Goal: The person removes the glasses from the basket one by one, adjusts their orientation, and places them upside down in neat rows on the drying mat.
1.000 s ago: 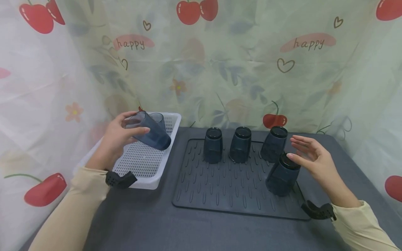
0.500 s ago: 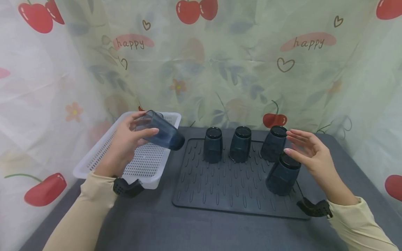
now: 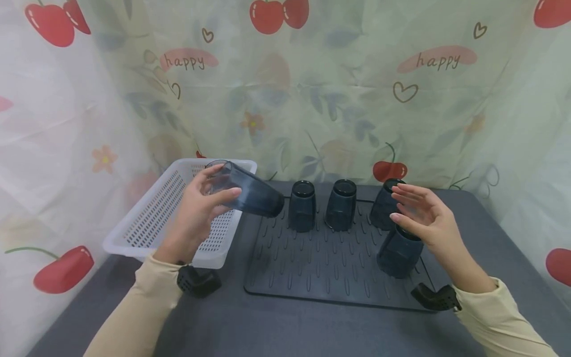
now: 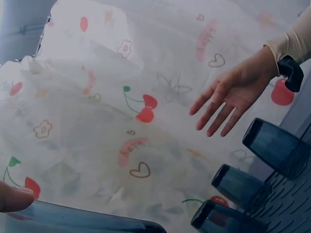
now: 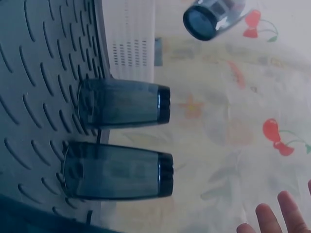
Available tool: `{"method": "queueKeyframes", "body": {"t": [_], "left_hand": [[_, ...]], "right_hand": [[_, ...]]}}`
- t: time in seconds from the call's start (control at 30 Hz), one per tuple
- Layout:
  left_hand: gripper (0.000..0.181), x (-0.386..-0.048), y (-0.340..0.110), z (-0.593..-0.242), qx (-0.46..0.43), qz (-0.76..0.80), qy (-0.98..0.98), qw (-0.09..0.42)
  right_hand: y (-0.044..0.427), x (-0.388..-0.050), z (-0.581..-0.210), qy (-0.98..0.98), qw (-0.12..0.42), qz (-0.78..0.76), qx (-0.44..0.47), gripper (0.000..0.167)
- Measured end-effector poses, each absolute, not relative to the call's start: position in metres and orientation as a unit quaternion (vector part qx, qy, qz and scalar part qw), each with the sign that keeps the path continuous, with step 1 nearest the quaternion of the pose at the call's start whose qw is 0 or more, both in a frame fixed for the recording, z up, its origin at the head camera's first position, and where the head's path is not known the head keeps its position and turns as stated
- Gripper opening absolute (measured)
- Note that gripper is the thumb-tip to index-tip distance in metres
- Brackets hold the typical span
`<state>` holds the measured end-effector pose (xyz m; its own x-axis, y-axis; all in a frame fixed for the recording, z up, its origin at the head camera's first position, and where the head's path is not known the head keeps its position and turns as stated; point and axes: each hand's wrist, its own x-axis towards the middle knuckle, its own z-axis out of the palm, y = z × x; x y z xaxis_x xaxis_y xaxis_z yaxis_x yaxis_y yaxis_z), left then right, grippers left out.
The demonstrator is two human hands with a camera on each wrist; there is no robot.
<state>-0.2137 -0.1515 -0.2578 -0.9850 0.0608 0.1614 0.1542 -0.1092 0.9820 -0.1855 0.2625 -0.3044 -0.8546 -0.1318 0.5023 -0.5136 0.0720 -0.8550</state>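
Observation:
My left hand (image 3: 194,213) grips a dark blue drinking glass (image 3: 256,192) with fingers and thumb near its rim. The glass is tilted, its base pointing right and down, between the white basket (image 3: 225,240) and the ridged drying mat (image 3: 308,270). Several similar glasses stand upside down on the mat: one at the back left (image 3: 302,210), another in the middle (image 3: 341,210), one at the back right (image 3: 380,210) and one at the front right (image 3: 398,254). My right hand (image 3: 432,218) holds nothing; its fingers are extended beside the two right-hand glasses, partly covering them.
The mat lies on a grey tabletop (image 3: 285,327), with the perforated basket to its left. A printed curtain (image 3: 290,99) with cherries closes off the back and both sides. Each wrist wears a black strap mount (image 3: 198,282).
My left hand has carried the glass rightward from over the basket to the mat's left edge, tipping it closer to horizontal. My right hand has shifted slightly left.

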Motion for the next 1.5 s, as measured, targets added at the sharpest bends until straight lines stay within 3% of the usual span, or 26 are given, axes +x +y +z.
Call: {"method": "queueKeyframes", "body": {"t": [1.5], "left_hand": [[0.065, -0.204, -0.082, -0.298, -0.077, -0.78, -0.62, -0.012]], "right_hand": [[0.2, -0.196, -0.337, -0.735, 0.065, 0.612, 0.283, 0.064]]}}
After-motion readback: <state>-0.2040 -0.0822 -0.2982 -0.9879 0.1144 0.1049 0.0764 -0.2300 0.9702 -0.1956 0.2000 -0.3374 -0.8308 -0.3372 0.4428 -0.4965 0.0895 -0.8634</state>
